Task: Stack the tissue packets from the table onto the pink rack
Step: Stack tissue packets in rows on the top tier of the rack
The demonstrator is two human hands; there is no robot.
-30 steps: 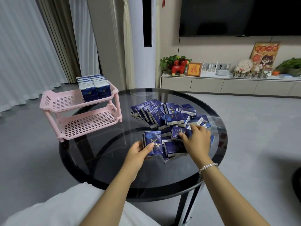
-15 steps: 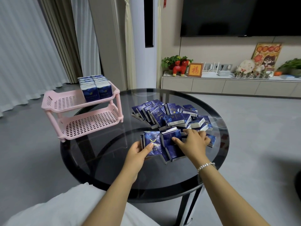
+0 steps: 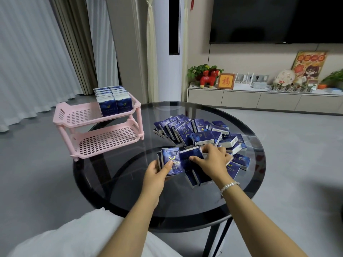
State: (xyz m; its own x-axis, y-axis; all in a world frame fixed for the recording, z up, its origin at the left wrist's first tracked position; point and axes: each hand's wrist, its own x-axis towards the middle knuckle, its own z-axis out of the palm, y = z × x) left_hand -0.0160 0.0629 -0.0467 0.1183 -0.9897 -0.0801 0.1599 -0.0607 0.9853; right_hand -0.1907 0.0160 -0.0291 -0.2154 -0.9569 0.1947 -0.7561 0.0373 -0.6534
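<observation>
A heap of dark blue tissue packets (image 3: 199, 133) lies on the round black glass table (image 3: 130, 186). My left hand (image 3: 156, 172) grips a small upright bundle of packets (image 3: 171, 160) near the table's front. My right hand (image 3: 213, 160) holds one more packet (image 3: 191, 156) pressed against the right side of that bundle. The two-tier pink rack (image 3: 79, 115) stands at the table's left edge. Two rows of packets (image 3: 113, 101) fill the right end of its upper tier. Its lower tier holds nothing.
A few loose packets (image 3: 196, 178) lie just under my right wrist. A low white cabinet (image 3: 259, 98) with ornaments runs along the far wall under a dark screen. Curtains hang at the left. Grey floor surrounds the table.
My right hand picked a packet from the heap and carried it leftward against the bundle in my left hand. The left hand stayed in place.
</observation>
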